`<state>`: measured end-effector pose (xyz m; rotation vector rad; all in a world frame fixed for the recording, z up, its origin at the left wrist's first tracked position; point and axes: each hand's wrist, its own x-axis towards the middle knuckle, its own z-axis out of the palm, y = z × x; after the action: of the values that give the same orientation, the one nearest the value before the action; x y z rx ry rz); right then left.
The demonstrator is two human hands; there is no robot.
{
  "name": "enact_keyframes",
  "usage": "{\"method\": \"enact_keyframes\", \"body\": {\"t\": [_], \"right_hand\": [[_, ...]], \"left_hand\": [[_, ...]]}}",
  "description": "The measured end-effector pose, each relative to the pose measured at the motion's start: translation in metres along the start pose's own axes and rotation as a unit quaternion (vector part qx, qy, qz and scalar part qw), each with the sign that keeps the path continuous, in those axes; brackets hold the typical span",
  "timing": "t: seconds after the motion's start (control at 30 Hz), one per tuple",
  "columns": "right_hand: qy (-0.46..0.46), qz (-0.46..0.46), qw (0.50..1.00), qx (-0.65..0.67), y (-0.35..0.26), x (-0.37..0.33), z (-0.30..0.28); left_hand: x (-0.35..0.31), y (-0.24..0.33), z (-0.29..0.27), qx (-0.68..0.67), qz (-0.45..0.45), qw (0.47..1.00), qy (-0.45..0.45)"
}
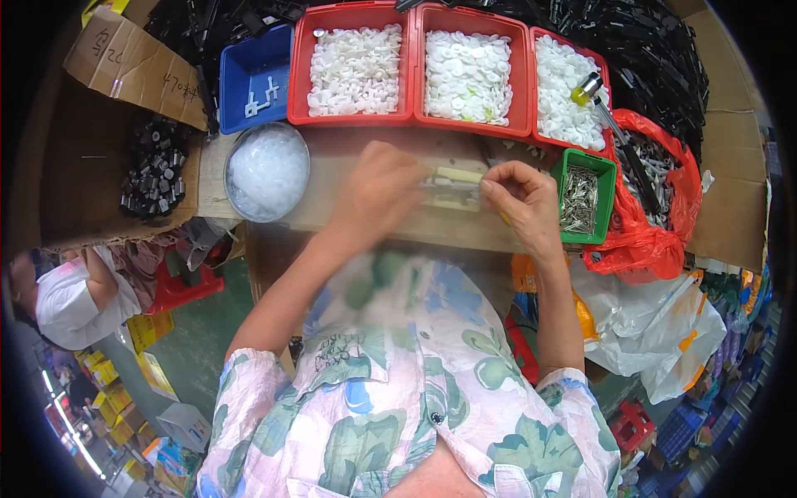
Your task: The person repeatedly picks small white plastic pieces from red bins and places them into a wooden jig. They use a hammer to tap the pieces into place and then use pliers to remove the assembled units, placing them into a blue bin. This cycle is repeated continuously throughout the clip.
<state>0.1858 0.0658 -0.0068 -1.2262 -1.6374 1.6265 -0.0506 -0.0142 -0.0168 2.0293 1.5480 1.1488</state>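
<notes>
On the work board [332,162] lies a narrow pale-yellow strip-like piece [457,175], with a second pale bar-like shape just nearer to me. My right hand [531,203] is at its right end, thumb and forefinger pinched together; what they hold, if anything, is too small to make out. At the left end hovers my left hand [378,195], smeared by motion, so its fingers do not show clearly. Close beside my right hand stands a green bin [610,203] of thin metal pins or screws.
Red bins [353,120] of small white plastic parts line the back. A screwdriver-like tool [610,120] leans over the right one. At left are a blue bin [228,91], a bowl [309,178] of clear pieces and a carton [75,199] of black parts. A red bag [647,257] lies right.
</notes>
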Motion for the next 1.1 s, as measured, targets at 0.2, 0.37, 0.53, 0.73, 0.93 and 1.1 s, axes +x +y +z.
{"method": "enact_keyframes", "body": {"t": [0.2, 0.37, 0.53, 0.73, 0.93, 1.1], "right_hand": [[-0.017, -0.020, 1.000, -0.005, 0.002, 0.006, 0.007], [-0.015, -0.032, 0.998, -0.054, 0.006, 0.006, 0.005], [0.011, -0.084, 0.985, -0.151, 0.007, 0.002, 0.005], [0.022, -0.159, 0.963, -0.215, -0.005, -0.003, 0.013], [0.030, -0.141, 0.965, -0.220, -0.001, -0.005, 0.015], [0.041, -0.177, 0.938, -0.295, -0.007, -0.007, 0.016]], "left_hand": [[0.003, -0.001, 0.004, 0.003, 0.005, 1.000, 0.002], [0.009, 0.003, 0.012, 0.015, 0.024, 1.000, 0.013], [0.011, 0.002, 0.020, 0.061, 0.055, 0.997, -0.004], [0.010, 0.003, 0.023, 0.090, 0.069, 0.994, -0.011], [0.010, 0.004, 0.022, 0.109, 0.085, 0.990, -0.020], [0.010, 0.004, 0.021, 0.125, 0.099, 0.987, -0.019]]}}
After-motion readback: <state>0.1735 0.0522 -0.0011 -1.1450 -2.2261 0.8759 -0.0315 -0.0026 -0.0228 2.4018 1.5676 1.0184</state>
